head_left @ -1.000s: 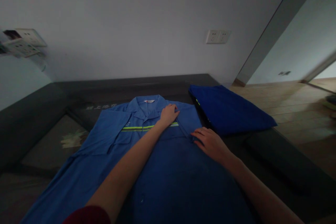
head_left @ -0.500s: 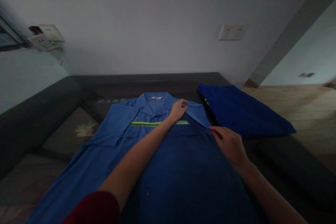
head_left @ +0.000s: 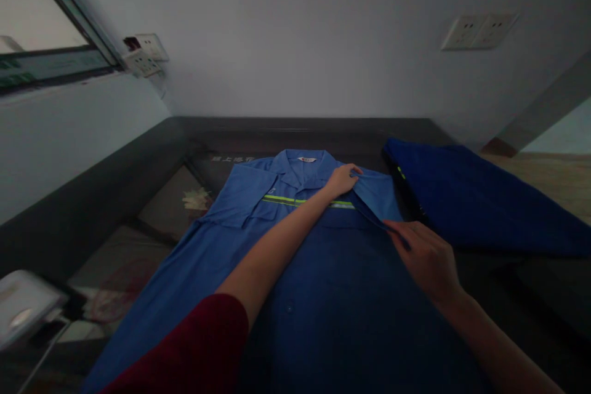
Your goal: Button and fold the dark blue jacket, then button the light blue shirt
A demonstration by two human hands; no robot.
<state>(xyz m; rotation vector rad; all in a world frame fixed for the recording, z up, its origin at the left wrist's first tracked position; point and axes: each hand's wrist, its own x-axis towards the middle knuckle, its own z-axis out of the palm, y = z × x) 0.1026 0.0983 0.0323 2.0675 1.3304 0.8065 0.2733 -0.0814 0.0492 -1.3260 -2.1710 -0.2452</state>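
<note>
A blue work shirt with a collar and a yellow-green reflective stripe lies front up before me, collar away from me. Its left-side sleeve lies folded across the front. My left hand reaches over the chest and grips the shirt near the right shoulder, thumb and fingers closed on the cloth. My right hand pinches the edge of the right-side sleeve, lower down and nearer to me. The cloth between the two hands is drawn into a straight fold. Part of the chest stripe is hidden by my left forearm.
Right of the shirt lies a darker blue folded garment with a bit of yellow-green trim. Both rest on a dark surface with a raised rim against the wall. A white device with a cable sits at lower left. Wall sockets are above.
My view has swung left, so everything sits further right and the white device has come into sight. Both hands keep their hold on the shirt, with little movement of the sleeve.
</note>
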